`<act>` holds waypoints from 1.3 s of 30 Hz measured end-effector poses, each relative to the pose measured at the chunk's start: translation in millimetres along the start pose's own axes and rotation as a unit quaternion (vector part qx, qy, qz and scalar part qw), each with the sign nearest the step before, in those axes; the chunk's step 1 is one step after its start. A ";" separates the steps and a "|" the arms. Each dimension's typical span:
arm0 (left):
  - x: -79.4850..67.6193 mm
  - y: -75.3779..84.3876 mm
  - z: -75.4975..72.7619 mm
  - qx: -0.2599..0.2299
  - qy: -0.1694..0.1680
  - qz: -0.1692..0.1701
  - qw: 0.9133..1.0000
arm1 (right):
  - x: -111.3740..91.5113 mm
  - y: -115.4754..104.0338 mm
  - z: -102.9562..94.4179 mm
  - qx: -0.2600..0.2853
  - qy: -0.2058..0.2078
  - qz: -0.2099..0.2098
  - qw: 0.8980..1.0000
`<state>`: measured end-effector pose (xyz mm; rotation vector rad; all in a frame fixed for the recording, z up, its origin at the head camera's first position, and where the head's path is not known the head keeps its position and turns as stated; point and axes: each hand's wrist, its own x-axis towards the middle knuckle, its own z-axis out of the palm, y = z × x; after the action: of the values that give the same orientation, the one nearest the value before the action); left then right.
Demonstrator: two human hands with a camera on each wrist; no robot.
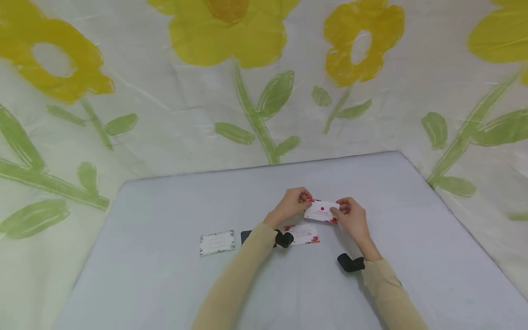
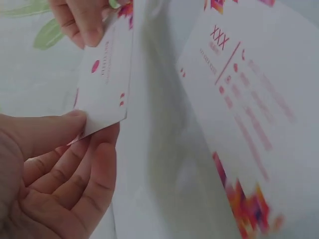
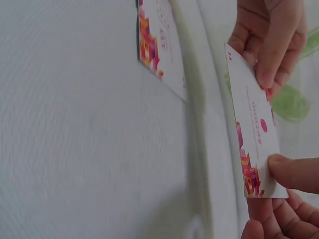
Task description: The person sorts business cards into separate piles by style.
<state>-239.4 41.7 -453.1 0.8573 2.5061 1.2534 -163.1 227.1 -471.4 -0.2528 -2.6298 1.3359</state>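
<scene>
Both hands hold up one white card [image 1: 319, 211] with red flower-like corner prints and a red dot at its middle. My left hand [image 1: 294, 201] pinches its left end between thumb and fingers. At the right end, my right hand [image 1: 352, 217] pinches it, thumb on the printed face. The left wrist view shows the card [image 2: 105, 74] tilted between the two hands, raised above the table. Below it lies a second white card [image 1: 304, 234] with matching corners and lines of red text, partly covered by the left wrist's black camera in the head view.
A card with a green leafy border [image 1: 217, 243] lies to the left on the pale table [image 1: 156, 275]. Beside it, a dark card [image 1: 245, 235] is mostly hidden by the left forearm. A flower-painted sheet [image 1: 185, 114] hangs behind the table's far edge.
</scene>
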 end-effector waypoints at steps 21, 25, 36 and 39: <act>-76.8 -14.5 -11.9 -0.015 0.034 -0.066 0.997 | -25.8 -29.4 28.6 -0.030 -0.123 0.009 0.992; -81.3 -15.1 -9.1 -0.001 0.035 -0.071 0.997 | -29.4 -28.8 32.0 -0.038 -0.127 -0.004 0.991; -82.9 -21.7 2.2 0.073 0.049 -0.047 0.995 | -30.8 -30.6 37.2 -0.086 -0.126 -0.039 0.987; -83.2 -20.8 3.2 0.102 0.051 -0.039 0.993 | -30.8 -32.6 37.7 -0.106 -0.124 -0.049 0.985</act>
<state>-179.2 -14.5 -477.1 0.7463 2.7562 1.0566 -144.5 171.6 -469.4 0.0198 -2.9511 1.1220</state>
